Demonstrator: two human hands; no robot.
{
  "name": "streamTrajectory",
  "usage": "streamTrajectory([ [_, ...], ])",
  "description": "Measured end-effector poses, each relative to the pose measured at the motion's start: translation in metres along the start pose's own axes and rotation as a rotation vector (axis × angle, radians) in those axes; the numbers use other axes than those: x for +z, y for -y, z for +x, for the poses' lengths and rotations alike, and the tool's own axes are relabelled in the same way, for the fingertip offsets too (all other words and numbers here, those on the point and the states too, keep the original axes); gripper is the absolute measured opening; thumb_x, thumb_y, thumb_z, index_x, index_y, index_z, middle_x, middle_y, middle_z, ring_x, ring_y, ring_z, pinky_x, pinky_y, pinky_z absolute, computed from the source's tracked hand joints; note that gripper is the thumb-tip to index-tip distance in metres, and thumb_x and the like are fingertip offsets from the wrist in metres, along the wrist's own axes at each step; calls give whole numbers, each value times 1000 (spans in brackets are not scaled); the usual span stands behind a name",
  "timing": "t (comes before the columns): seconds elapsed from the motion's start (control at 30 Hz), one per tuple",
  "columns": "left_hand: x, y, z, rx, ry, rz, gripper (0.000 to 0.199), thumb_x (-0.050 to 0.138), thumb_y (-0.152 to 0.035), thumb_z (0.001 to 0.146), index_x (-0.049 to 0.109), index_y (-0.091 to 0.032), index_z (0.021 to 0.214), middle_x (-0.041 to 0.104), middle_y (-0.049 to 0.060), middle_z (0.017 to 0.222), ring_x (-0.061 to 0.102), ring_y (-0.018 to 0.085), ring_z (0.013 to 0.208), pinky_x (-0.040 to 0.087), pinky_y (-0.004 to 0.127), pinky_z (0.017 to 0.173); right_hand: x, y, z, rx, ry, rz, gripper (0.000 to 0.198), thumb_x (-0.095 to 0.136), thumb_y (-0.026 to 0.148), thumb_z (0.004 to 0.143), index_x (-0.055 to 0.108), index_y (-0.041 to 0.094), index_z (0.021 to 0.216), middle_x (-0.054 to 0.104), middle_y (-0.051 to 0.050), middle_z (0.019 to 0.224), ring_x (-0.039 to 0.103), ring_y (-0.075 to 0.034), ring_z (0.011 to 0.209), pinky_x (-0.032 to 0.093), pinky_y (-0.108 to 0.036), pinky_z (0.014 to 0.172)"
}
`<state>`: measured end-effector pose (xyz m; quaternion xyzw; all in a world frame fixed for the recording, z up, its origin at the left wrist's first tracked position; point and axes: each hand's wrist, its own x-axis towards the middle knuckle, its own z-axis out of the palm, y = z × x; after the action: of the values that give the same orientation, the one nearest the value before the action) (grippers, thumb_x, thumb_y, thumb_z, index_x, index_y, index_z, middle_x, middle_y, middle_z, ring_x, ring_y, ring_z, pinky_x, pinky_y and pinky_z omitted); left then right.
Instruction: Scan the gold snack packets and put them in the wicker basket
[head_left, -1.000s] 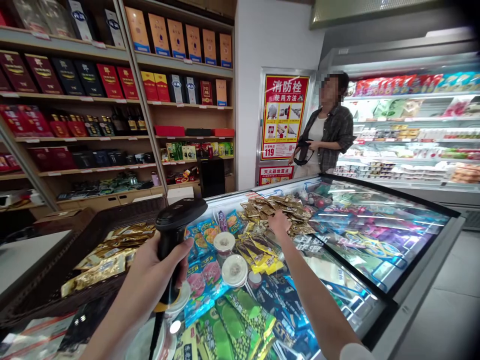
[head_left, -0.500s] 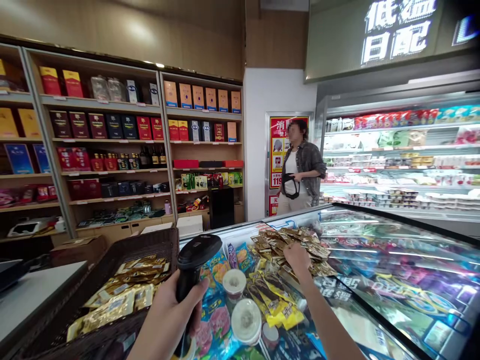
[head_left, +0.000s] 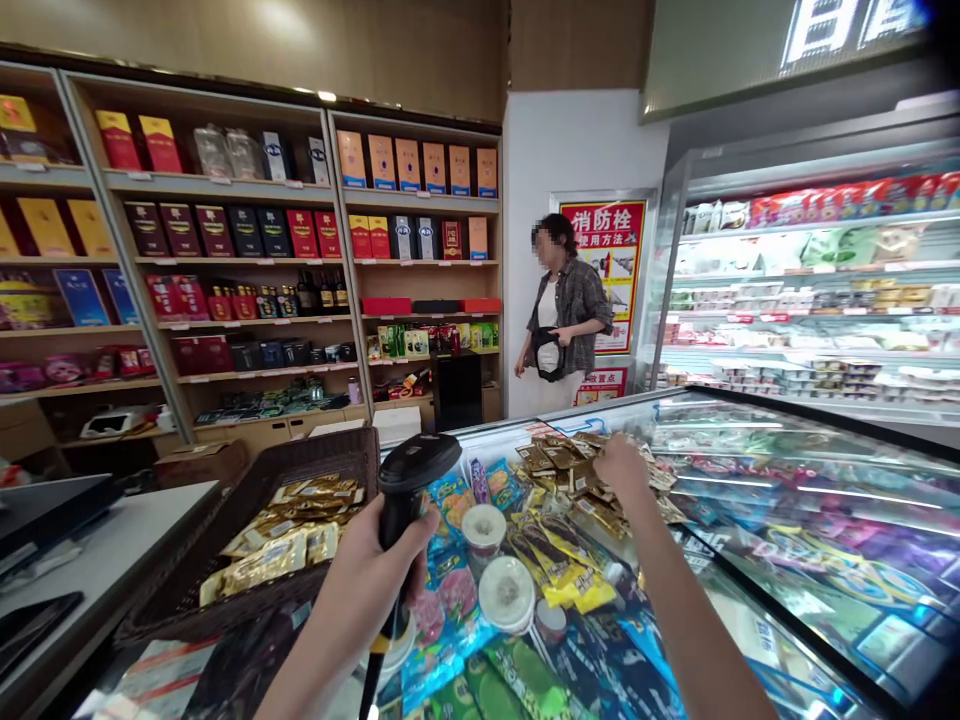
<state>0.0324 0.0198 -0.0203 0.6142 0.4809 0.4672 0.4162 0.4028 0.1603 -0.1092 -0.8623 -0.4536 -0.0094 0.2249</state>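
Note:
My left hand (head_left: 375, 570) is wrapped round the grip of a black barcode scanner (head_left: 411, 490), held upright with its head on top and its cord running down. Gold packets (head_left: 559, 465) lie heaped at the far side of a freezer (head_left: 750, 590). Over the right part of that heap, my right hand (head_left: 624, 468) reaches down with its fingers curled; what they hold, if anything, is hidden. Between the hands are yellow-tipped ice cream packs (head_left: 562, 560) and two white-lidded tubs (head_left: 506, 593). A dark wicker basket (head_left: 358, 447) left of the scanner contains more gold packets (head_left: 289, 545).
Behind the freezer stands a person (head_left: 574, 310) with a black waist bag. Shelves of boxes (head_left: 247, 235) line the back wall; a lit chiller (head_left: 817, 300) is at the right. The freezer's dark frame (head_left: 795, 600) crosses on my right. A white counter (head_left: 161, 530) stands at the left.
My view has shifted, so the freezer and basket sit further right in it. The person behind has moved left. My right hand remains at the heap, and the left still grips the scanner.

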Motion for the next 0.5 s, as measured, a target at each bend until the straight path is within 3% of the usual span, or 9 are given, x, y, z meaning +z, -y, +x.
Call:
streamTrajectory([
  [0.33, 4, -7, -4, -10, 16, -16, 35, 72, -49, 79, 50, -22, 73, 56, -4, 49, 49, 12, 39, 39, 24, 42, -55, 7, -28, -41, -15, -98, 29, 51, 30, 96, 72, 15, 109, 72, -20, 111, 69, -38, 111, 54, -47, 91],
  [0.4, 5, -7, -3, -9, 23, -18, 35, 73, -48, 78, 50, -22, 74, 57, -4, 51, 49, 12, 38, 39, 24, 41, -60, 11, -30, -65, 6, -30, 31, 47, 29, 99, 68, 12, 114, 73, -21, 101, 72, -36, 103, 55, -46, 89],
  [0.5, 6, -6, -2, -7, 36, -42, 35, 75, -49, 77, 52, -22, 77, 58, -5, 53, 49, 12, 38, 38, 24, 40, -57, 19, -32, -115, 137, 273, 36, 39, 25, 102, 59, 8, 128, 74, -20, 90, 76, -27, 75, 58, -37, 75],
])
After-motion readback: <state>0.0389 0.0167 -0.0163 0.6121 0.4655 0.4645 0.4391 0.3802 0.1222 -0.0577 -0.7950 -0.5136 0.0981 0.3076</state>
